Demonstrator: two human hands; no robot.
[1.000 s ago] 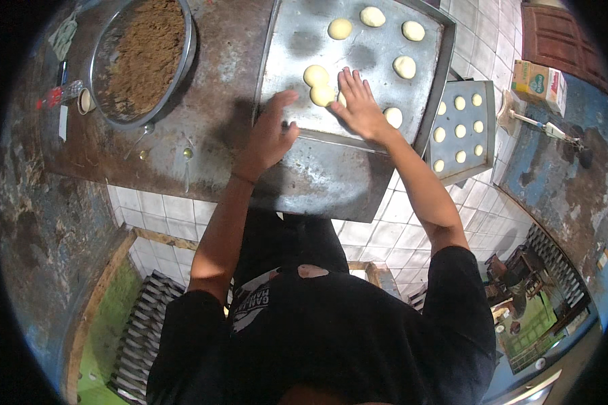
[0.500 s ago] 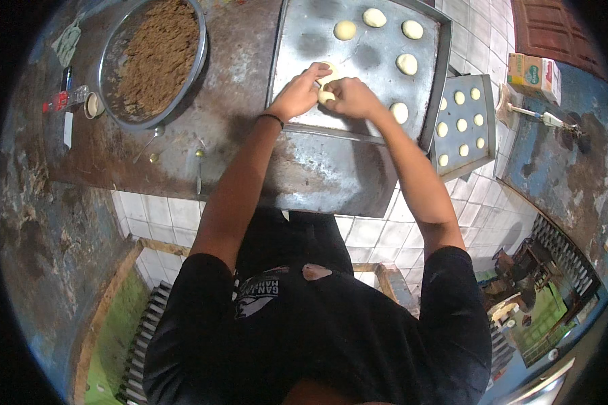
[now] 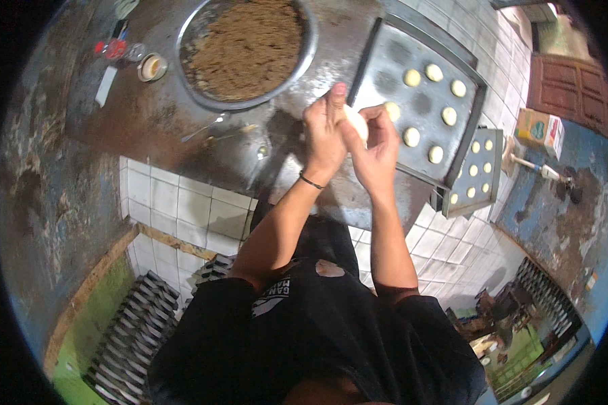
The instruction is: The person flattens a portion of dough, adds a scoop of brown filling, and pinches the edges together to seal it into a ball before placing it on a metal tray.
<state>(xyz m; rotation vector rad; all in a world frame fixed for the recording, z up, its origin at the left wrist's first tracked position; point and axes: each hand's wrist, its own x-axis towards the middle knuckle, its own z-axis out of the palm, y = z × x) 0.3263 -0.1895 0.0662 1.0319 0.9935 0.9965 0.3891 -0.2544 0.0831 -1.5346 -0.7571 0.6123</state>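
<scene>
Both hands have lifted off the baking tray [image 3: 378,47] since a second ago: the left hand [image 3: 324,131] and right hand [image 3: 377,145] now cup a pale dough ball [image 3: 355,123] together above the counter [image 3: 148,128], apparently rolling it.

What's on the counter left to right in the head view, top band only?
Small round cup → big metal bowl of brown crumbs → both hands, left hand and right hand, around a dough ball → dark baking tray with dough rounds → small carton.
</scene>
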